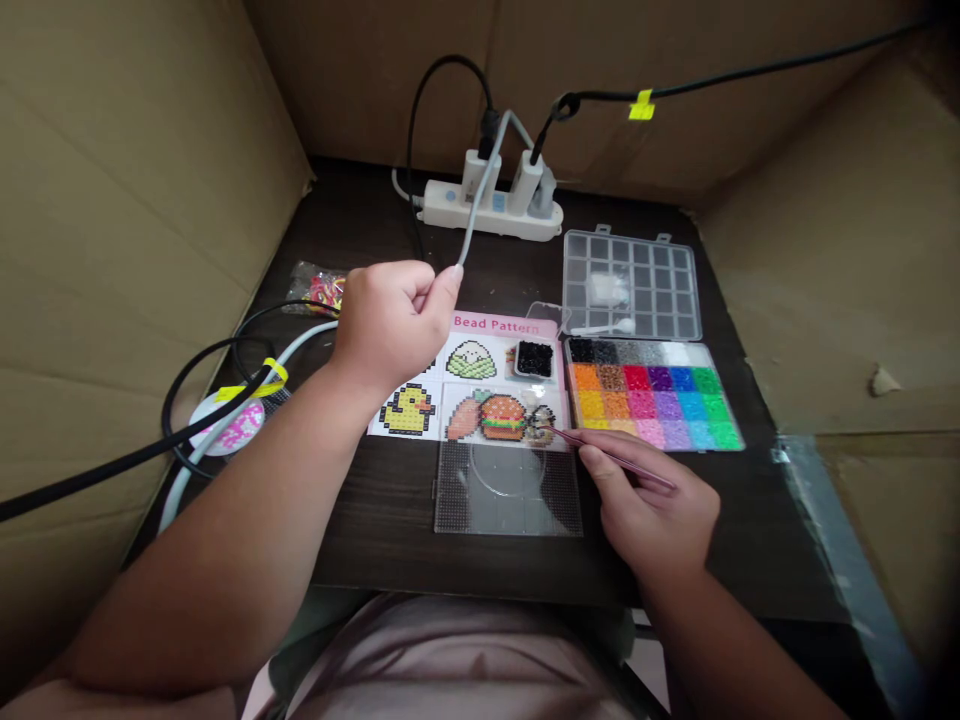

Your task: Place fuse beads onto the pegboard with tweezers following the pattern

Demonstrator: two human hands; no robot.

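Note:
My left hand (394, 320) is raised above the dark table, its fingers closed round a grey cable (480, 190) that runs up to the white power strip (491, 208). My right hand (649, 505) rests near the table's front edge and pinches pink tweezers (611, 455), whose tip points left toward the bead pattern sheet (480, 385). A clear pegboard (506, 490) lies just below the sheet, left of my right hand. The open bead box (652, 395), with coloured beads in its compartments, sits to the right of the sheet.
The box's clear lid (634, 285) lies open behind it. A small tray of black beads (534, 358) rests on the sheet. Black cables (217, 370) coil at the left, beside a pink-and-white disc (232, 428) and a small bag (319, 287). Cardboard walls (112, 250) enclose the table.

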